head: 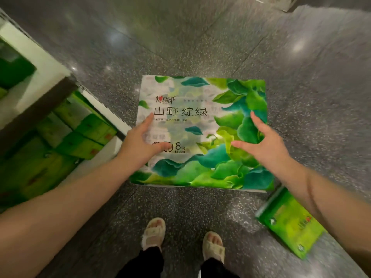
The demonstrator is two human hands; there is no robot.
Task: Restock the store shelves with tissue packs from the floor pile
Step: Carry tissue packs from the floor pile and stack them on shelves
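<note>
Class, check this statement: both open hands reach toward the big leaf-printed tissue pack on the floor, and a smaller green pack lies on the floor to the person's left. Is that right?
One detail is wrong. In the head view the smaller green pack lies to the person's right, not left. The left hand and right hand do reach, open, toward the big tissue pack on the floor.

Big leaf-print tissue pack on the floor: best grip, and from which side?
Take the large flat green leaf-print tissue pack from above, by its two short side edges. It lies face-up, too broad for one hand; the open left hand and right hand already spread over it.
</note>
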